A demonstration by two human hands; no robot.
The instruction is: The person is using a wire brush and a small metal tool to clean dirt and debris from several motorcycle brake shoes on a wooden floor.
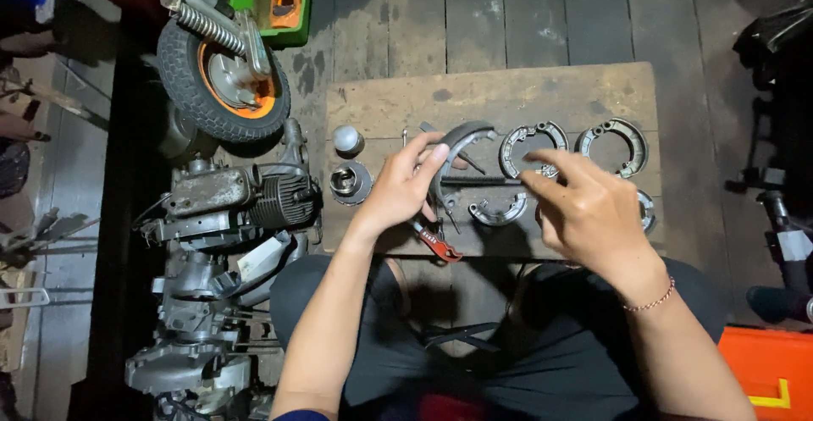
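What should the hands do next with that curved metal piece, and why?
Probably bring the right hand over to the curved brake shoe that the left hand holds up. The right fingers pinch something too small to identify, close to the shoe but apart from it.
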